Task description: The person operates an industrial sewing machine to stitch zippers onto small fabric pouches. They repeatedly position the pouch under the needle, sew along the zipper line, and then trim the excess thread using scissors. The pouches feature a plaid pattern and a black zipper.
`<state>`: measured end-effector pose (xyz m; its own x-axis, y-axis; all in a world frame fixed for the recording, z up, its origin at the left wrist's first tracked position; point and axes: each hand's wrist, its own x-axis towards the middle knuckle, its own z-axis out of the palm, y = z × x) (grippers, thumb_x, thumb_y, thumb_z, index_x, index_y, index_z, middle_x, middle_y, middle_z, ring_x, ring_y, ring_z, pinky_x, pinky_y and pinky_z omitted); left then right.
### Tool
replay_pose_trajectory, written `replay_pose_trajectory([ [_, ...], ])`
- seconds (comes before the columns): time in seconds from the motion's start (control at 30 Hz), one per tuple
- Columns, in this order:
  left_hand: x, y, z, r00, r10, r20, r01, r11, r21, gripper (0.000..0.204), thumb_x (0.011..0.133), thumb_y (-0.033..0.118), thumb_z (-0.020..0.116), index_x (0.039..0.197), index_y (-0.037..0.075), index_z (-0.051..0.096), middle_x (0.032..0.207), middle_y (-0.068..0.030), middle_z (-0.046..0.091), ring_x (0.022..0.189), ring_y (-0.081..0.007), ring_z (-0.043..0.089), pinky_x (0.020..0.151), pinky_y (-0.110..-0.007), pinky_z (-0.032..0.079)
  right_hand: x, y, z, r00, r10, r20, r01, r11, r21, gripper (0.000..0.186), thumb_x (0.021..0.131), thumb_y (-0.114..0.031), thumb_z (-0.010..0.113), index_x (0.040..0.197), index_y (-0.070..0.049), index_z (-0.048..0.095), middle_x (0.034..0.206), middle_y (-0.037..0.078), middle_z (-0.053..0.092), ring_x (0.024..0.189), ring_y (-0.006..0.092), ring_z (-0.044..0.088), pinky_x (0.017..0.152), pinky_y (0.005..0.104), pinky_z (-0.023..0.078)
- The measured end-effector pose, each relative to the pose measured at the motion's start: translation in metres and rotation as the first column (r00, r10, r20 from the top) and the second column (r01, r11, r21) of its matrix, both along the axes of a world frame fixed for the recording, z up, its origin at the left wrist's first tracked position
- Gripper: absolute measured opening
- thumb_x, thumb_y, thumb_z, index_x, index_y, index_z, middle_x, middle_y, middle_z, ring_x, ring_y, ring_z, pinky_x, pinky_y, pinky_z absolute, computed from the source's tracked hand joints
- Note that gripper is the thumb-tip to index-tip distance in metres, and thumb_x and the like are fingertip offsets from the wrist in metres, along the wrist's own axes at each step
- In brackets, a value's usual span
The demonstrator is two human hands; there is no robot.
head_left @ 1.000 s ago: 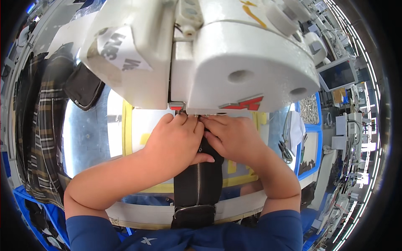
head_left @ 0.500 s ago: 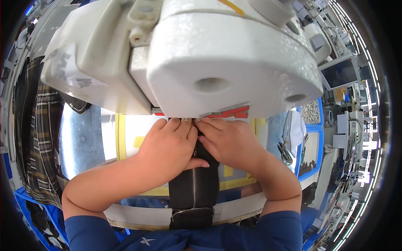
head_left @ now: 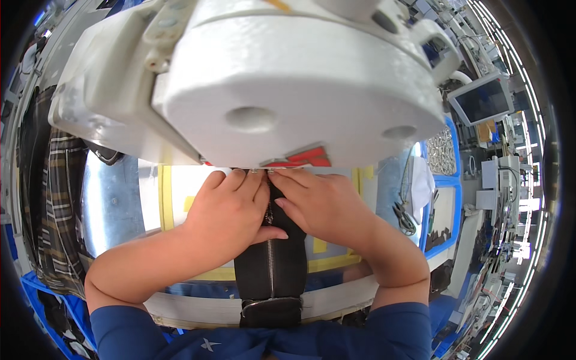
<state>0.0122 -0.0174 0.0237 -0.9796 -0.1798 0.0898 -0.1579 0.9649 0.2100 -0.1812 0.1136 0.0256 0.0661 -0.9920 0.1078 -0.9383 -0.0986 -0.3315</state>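
Note:
A long black fabric piece with a silver metal zipper down its middle runs from under the white sewing machine head toward my body. On its left side, my left hand keeps its fingers bent and close together at the far end, thumb stretched across the zipper. My right hand presses the right side, fingertips close to the left ones. Both hands grip the fabric just in front of the machine, whose head hides the far end and the needle area. A second zipper crosses the near end.
Yellow tape edges the white work surface. Thread snips lie to the right, beside a blue tray of metal parts and another blue tray with dark pieces. Plaid fabric hangs at the left. A screen stands far right.
The view has tilted a little, so the machine head, hands and fabric sit slightly farther left. Both hands keep the same hold on the black fabric piece.

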Motion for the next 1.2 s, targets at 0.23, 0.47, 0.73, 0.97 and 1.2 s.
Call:
replay_pose_trajectory([
  [0.23, -0.003, 0.0, 0.001, 0.998, -0.069, -0.012, 0.069, 0.992, 0.102, 0.1, 0.074, 0.063, 0.086, 0.142, -0.006, 0.063, 0.152, -0.0197, 0.059, 0.131, -0.0378, 0.058, 0.111, -0.05, 0.043, -0.018, 0.012, 0.006, 1.0, 0.021, 0.017, -0.023, 0.994, 0.106, 0.04, 0.101, -0.027, 0.068, 0.133, -0.003, 0.071, 0.148, 0.008, 0.067, 0.109, 0.0244, 0.076, 0.08, 0.0405, 0.064],
  [0.47, -0.009, 0.009, -0.011, 0.986, -0.128, -0.107, 0.131, 0.991, 0.017, 0.096, 0.08, 0.066, 0.079, 0.141, -0.007, 0.064, 0.148, -0.0224, 0.062, 0.13, -0.0388, 0.06, 0.112, -0.051, 0.043, -0.071, 0.049, 0.031, 0.98, -0.153, 0.129, 0.143, 0.986, 0.087, 0.038, 0.1, -0.027, 0.069, 0.132, -0.007, 0.074, 0.138, 0.014, 0.073, 0.118, 0.0329, 0.072, 0.099, 0.0432, 0.058],
  [0.73, -0.011, 0.013, -0.02, 0.96, -0.161, -0.231, 0.168, 0.986, 0.014, 0.08, 0.084, 0.059, 0.08, 0.13, -0.005, 0.069, 0.14, -0.0219, 0.066, 0.125, -0.0395, 0.062, 0.106, -0.051, 0.047, -0.29, 0.146, 0.015, 0.414, -0.904, -0.103, 0.878, 0.427, -0.218, 0.027, 0.095, -0.027, 0.072, 0.103, -0.003, 0.082, 0.103, 0.023, 0.079, 0.099, 0.0427, 0.075, 0.092, 0.0491, 0.058],
  [0.97, -0.007, 0.021, -0.024, 0.945, -0.191, -0.267, 0.194, 0.981, -0.014, 0.064, 0.087, 0.048, 0.082, 0.125, -0.003, 0.072, 0.129, -0.0189, 0.071, 0.119, -0.0372, 0.066, 0.102, -0.048, 0.051, -0.342, 0.162, -0.038, 0.325, -0.897, -0.299, 0.908, 0.385, -0.165, 0.024, 0.093, -0.025, 0.072, 0.096, -0.002, 0.082, 0.097, 0.025, 0.078, 0.096, 0.0459, 0.075, 0.091, 0.0538, 0.059],
  [1.2, -0.003, 0.014, -0.011, 0.969, -0.172, -0.18, 0.177, 0.984, 0.009, 0.061, 0.094, 0.047, 0.076, 0.131, -0.002, 0.07, 0.134, -0.0189, 0.07, 0.127, -0.0349, 0.064, 0.11, -0.046, 0.049, -0.241, 0.115, 0.032, 0.548, -0.835, 0.05, 0.766, 0.477, -0.431, 0.021, 0.094, -0.017, 0.077, 0.102, 0.002, 0.082, 0.09, 0.019, 0.08, 0.077, 0.0288, 0.076, 0.074, 0.04, 0.059],
])
